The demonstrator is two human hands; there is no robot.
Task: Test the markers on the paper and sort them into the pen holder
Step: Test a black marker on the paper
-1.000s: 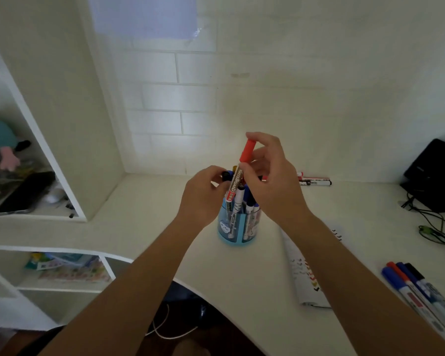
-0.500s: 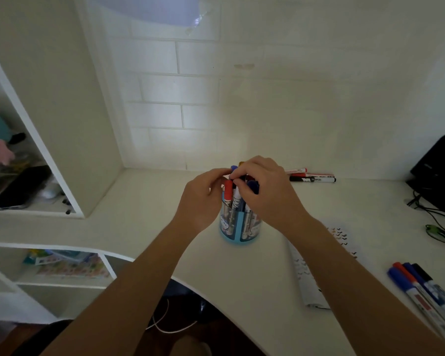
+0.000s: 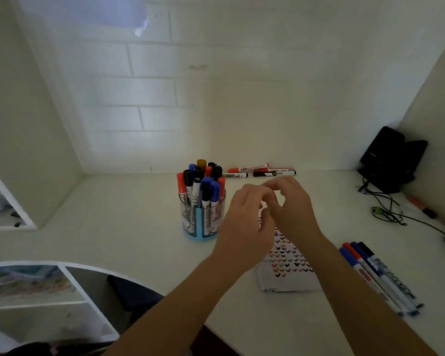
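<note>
Head view is showing me a job that I'm judging to be well past its middle. The pen holder (image 3: 202,228) is standing upright on the desk (image 3: 129,227), left of both hands, and it is packed with capped markers (image 3: 206,186) in red, blue and black. The paper (image 3: 289,265) is lying flat beneath the wrists, carrying rows of small coloured test marks.

Plenty is waiting, though. Four loose markers (image 3: 378,276) are lying side by side near the right edge of the desk, well apart from the holder, and a few more markers (image 3: 261,170) are lying against the back wall just behind it. I cannot tell which of these have been tested.

My left hand (image 3: 244,227) and right hand (image 3: 293,209) are hovering close together above the paper's far end, to the right of the holder and not touching it. Both sets of fingers (image 3: 266,195) are curling loosely inward, and I'm seeing nothing in either hand. Blur is keeping me from telling whether the fingertips of the two hands are touching each other.
</note>
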